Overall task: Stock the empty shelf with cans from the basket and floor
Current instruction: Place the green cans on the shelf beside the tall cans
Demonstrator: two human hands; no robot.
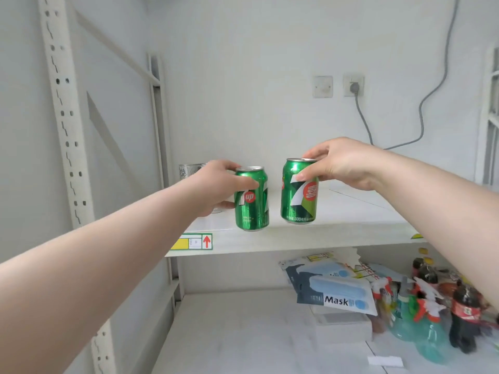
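Early stocking: two cans at the white metal shelf (351, 211), one in each hand.

Our left hand (224, 184) wraps the side of a green 7up aluminium can (252, 201) right at the shelf's near lip. Our right hand (340, 163) pinches the rim and side of a second green soda can (299, 195) slightly farther in. We cannot tell whether either base rests on the shelf. A silver printed can (189, 171) stands far left, behind the left hand. We judge the job barely begun, and basket and floor are out of view. Bare shelf runs right and back to the wall. The left can risks the near edge, and the left upright post (159, 147) limits sideways room.
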